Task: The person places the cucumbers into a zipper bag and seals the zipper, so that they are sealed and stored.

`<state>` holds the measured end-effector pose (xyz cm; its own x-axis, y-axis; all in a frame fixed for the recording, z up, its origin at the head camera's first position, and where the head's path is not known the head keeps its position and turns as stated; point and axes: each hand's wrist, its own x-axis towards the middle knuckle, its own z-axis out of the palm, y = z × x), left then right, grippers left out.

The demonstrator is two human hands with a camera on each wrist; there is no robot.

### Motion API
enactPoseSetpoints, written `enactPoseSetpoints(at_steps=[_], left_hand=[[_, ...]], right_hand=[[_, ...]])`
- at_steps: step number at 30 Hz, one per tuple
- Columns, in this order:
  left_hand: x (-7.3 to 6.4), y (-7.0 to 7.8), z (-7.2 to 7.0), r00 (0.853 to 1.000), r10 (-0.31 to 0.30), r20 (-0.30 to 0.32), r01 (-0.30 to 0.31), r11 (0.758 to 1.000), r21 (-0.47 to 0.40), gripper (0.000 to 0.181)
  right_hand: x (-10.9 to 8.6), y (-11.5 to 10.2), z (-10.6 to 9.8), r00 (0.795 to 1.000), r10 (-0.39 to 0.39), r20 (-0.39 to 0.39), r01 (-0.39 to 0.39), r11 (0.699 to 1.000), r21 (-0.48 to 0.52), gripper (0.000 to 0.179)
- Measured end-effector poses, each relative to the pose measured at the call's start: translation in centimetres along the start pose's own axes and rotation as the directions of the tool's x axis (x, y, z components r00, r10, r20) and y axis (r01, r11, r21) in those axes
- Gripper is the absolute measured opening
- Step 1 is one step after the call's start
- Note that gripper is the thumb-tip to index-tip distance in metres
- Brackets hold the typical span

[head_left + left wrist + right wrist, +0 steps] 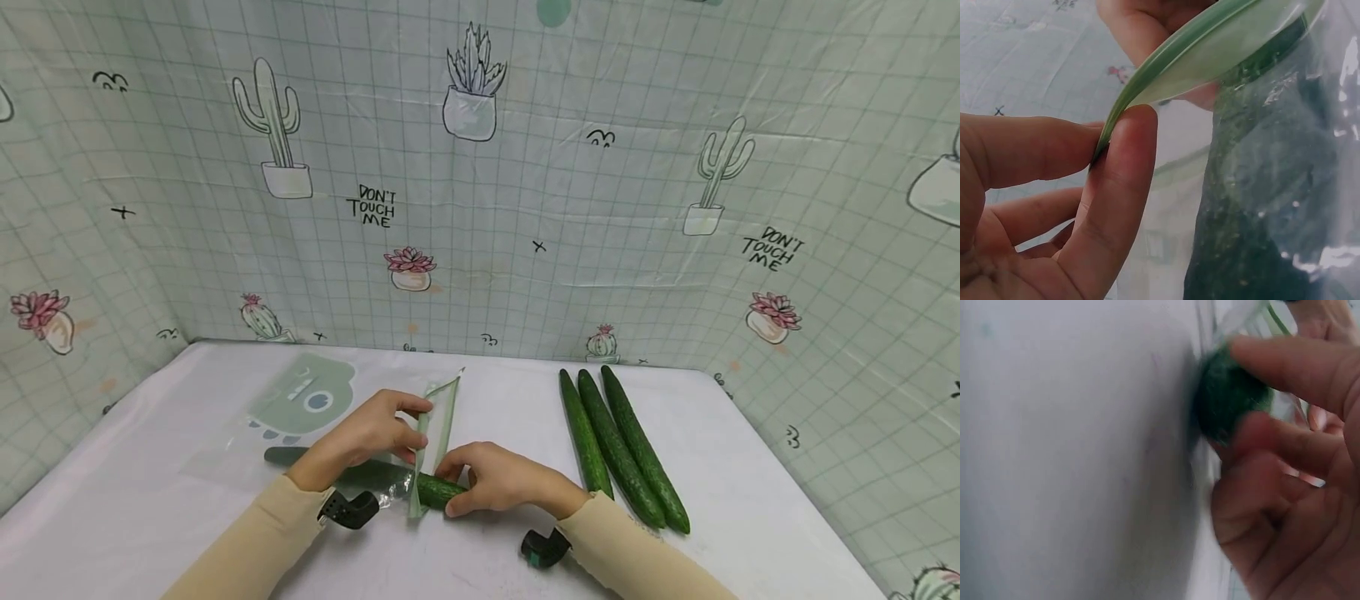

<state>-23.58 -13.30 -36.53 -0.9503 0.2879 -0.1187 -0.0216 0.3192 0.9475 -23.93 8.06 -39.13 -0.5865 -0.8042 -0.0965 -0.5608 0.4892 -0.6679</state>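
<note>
A clear zip bag [437,433] with a green rim and a printed cartoon face lies on the table, its mouth toward the right. Most of a cucumber [435,492] is inside it, with the near end sticking out of the opening. My left hand [378,433] pinches the bag's green rim [1147,72] between thumb and finger. My right hand [498,479] grips the protruding end of the cucumber [1229,394] between thumb and fingers. Part of the bagged cucumber is hidden under the left hand and wrist.
Three cucumbers [618,442] lie side by side on the right of the white table [750,533]. The bag's flat printed part [307,396] spreads to the left. A patterned curtain [562,183] stands behind and at both sides. Each wrist wears a black camera.
</note>
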Motion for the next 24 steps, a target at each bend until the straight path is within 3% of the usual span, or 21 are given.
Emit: enactPoseSetpoints(at_steps=[4,10,18,24], left_hand=[[0.0,0.0,0.0,1.000,0.012,0.017,-0.012,1.000,0.002,0.055],[0.0,0.0,0.0,0.999,0.009,0.033,-0.009,1.000,0.006,0.056],[-0.1,0.0,-0.1,0.999,-0.005,0.032,0.004,1.000,0.008,0.056],[-0.2,-0.1,-0.2,0.999,0.007,0.042,-0.007,1.000,0.002,0.056]], right_hand=[[0.0,0.3,-0.2,0.999,-0.041,0.005,0.041,0.999,0.001,0.028],[0.3,0.9,-0.2,0.992,-0.127,-0.018,0.124,0.986,-0.107,0.028],[0.0,1.2,-0.6,0.997,-0.055,0.059,0.055,0.998,0.003,0.041],[-0.1,1.6,-1.1,0.990,-0.077,0.120,0.073,0.997,0.036,0.020]])
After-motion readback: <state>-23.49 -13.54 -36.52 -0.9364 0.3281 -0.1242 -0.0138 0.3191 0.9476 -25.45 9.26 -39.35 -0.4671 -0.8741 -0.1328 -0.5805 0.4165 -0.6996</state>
